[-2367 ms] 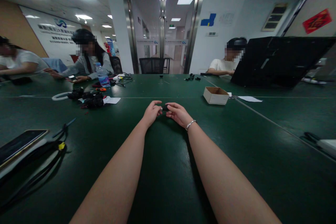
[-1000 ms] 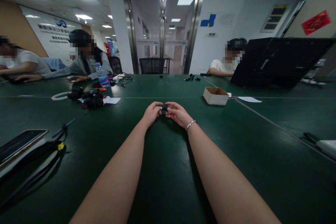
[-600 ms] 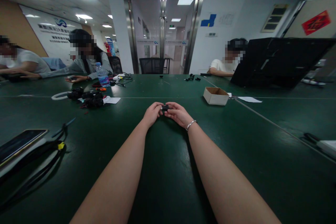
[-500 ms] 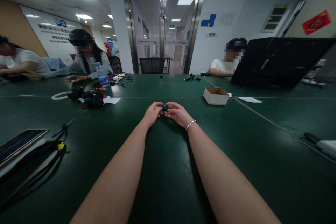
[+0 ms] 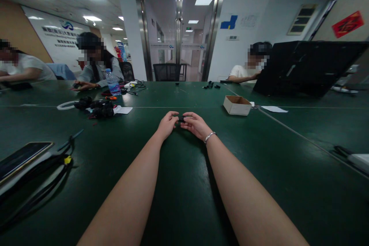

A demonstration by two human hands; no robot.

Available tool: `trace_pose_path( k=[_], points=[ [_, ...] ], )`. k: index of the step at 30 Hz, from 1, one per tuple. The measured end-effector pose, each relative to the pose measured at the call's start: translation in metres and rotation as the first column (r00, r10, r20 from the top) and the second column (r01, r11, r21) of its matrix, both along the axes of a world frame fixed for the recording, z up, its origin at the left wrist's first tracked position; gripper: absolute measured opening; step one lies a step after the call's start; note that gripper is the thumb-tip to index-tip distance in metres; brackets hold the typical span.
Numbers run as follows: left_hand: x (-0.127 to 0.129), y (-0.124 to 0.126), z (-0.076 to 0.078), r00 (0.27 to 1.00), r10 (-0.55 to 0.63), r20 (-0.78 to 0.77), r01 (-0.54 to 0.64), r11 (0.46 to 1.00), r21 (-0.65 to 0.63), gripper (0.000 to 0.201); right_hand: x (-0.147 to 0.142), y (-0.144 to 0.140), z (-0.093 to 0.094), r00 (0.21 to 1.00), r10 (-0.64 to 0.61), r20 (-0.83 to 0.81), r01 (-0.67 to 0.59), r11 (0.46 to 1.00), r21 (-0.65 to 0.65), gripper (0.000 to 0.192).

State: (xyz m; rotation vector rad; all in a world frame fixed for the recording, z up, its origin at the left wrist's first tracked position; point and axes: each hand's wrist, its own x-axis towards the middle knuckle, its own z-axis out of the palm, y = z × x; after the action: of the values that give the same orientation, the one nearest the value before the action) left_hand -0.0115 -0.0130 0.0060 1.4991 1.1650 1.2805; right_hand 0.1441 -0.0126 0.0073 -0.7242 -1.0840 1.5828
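Both my arms stretch out over a dark green table (image 5: 184,184). My left hand (image 5: 166,123) and my right hand (image 5: 195,124) meet at the middle of the table and pinch a small black part (image 5: 181,118) between their fingertips. The part is tiny and mostly covered by my fingers, so its shape is unclear. A silver bracelet (image 5: 210,136) circles my right wrist.
An open cardboard box (image 5: 236,104) sits right of my hands. Black parts (image 5: 98,108), a white ring and a water bottle (image 5: 112,82) lie at the far left. A phone (image 5: 21,157) and black cables (image 5: 57,161) are near left. Three people sit around the table; a black case (image 5: 305,67) stands right.
My hands have stayed in place on the small black part, with only slight finger shifts. The person at the far left has drawn an outstretched arm back.
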Motion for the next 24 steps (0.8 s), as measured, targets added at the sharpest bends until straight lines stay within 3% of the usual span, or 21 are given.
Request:
trace_pose_path(
  k=[12, 24],
  points=[
    [0.0006, -0.0011, 0.001, 0.998, -0.053, 0.018, 0.053, 0.999, 0.007, 0.023, -0.0002, 0.0005, -0.0002, 1.0, 0.009, -0.011, -0.01, 1.0, -0.004, 0.018],
    [0.0019, -0.0051, 0.004, 0.999, -0.033, 0.037, 0.034, 0.999, -0.032, 0.022, -0.0003, 0.0001, 0.0005, 1.0, -0.013, 0.001, 0.013, 1.0, -0.019, 0.017]
  ],
)
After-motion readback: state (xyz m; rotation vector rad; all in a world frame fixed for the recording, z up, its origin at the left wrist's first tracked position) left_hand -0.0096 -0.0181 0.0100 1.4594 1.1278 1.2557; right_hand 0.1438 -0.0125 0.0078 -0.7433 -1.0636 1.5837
